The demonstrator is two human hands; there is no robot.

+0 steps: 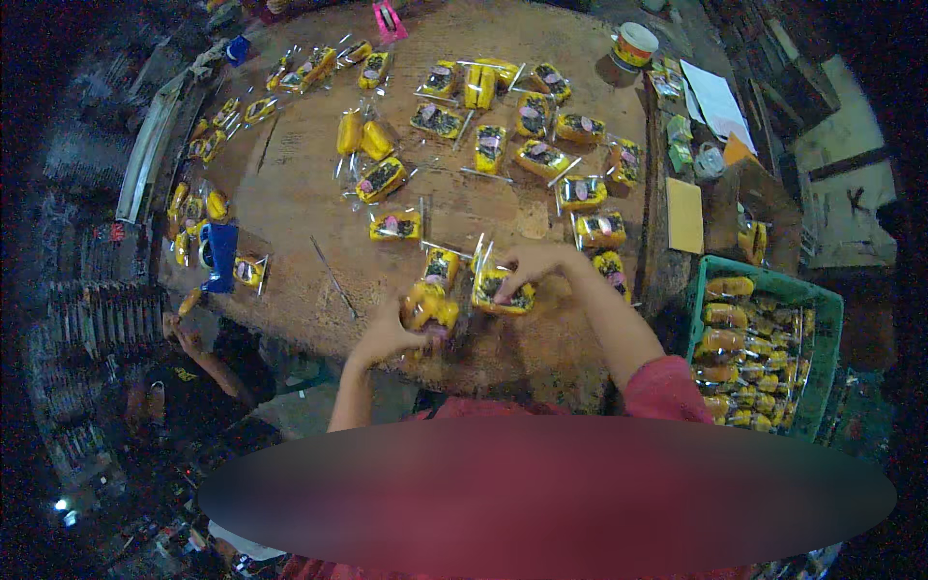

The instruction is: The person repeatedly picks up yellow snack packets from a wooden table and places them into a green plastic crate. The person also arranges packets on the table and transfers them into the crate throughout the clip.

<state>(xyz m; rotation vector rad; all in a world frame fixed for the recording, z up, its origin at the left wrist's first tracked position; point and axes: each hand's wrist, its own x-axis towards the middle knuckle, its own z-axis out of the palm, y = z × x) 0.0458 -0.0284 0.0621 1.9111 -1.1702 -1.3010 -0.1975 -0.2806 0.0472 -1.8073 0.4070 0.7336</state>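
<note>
Near the front edge of the wooden table, my left hand (pixel 382 335) grips a wrapped yellow bread (pixel 429 306), blurred, with thumb and fingers around its sides. To its right, my right hand (pixel 544 264) grasps another wrapped bread (pixel 487 291) with dark topping, fingertips on its upper face. Between and just behind the two lies a wrapped bread (pixel 441 265) with a pinkish label. Farther back rests one more labelled bread (pixel 395 225) in clear plastic. A thin metal rod (pixel 333 278) lies left of my left hand.
Several wrapped breads (pixel 490 147) are spread over the wooden table (pixel 290 217). A green crate (pixel 834 348) holding wrapped breads stands at right. On the left are a blue tape dispenser (pixel 221 261) and another person's hand (pixel 181 330). A tub (pixel 635 47) sits at back right.
</note>
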